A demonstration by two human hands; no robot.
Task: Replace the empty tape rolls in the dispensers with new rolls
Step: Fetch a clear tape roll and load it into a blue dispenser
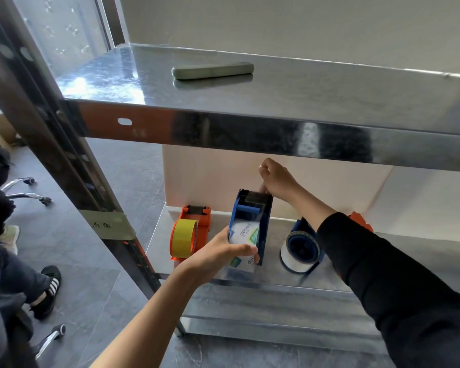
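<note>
- Near the front edge of the lower shelf (276, 284), your left grip (221, 252) curls round the labelled new roll (243, 233) sitting in the blue dispenser (264, 229).
- Your right grip (276, 179) pinches the dispenser's top end; best brace it there while seating the roll squarely.

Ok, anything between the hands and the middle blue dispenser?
Nothing visible: both hands are on the middle dispenser. Left hand grips its printed roll, right hand pinches its top. The orange dispenser stands apart to its left, a second blue dispenser to its right.
</note>
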